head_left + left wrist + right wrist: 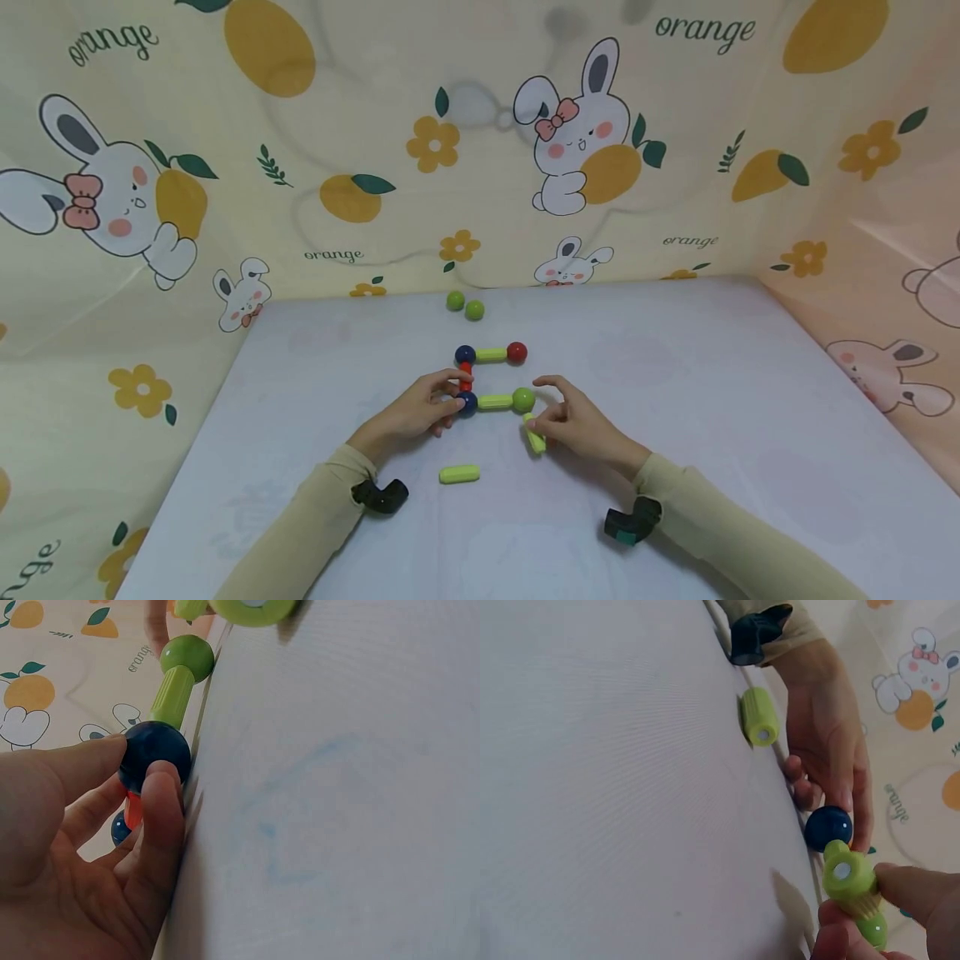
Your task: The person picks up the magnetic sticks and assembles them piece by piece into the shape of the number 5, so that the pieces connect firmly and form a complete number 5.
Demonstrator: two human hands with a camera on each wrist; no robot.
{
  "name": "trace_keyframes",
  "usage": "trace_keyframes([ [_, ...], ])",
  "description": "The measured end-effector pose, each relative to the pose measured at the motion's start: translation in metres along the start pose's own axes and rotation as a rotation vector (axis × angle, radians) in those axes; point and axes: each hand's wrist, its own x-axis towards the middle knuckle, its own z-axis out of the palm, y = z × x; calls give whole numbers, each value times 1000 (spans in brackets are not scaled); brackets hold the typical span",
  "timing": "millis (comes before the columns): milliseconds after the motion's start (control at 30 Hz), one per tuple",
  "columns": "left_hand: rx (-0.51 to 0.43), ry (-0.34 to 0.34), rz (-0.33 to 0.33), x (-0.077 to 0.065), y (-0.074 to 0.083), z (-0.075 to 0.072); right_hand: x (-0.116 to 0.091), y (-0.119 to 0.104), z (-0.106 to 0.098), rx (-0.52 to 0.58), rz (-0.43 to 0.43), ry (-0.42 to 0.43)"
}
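My left hand (422, 406) grips the near dark blue ball (155, 757) between thumb and fingers. From that ball a yellow-green rod (495, 402) runs right to a green ball (523, 400), and a red rod (466, 377) runs back to a second dark blue ball (465, 356). Another yellow-green rod joins that one to a red ball (517, 352). My right hand (577, 425) pinches a loose-ended yellow-green rod (850, 879), its far end right at the green ball. A pale round disc shows in the rod's near end in the right wrist view.
A single yellow-green rod (459, 474) lies on the white table (337, 550) in front of the left hand. Two green balls (465, 305) sit at the back edge. A patterned cloth (480, 167) hangs behind the table. Each wrist wears a black camera mount (632, 522).
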Motion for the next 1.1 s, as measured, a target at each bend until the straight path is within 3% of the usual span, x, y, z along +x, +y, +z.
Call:
trace_keyframes([
  [767, 16, 15, -4, 0, -2, 1, 11, -1, 3, 9, 119, 12],
  [1100, 3, 19, -11, 2, -2, 1, 21, -5, -6, -64, 153, -95],
])
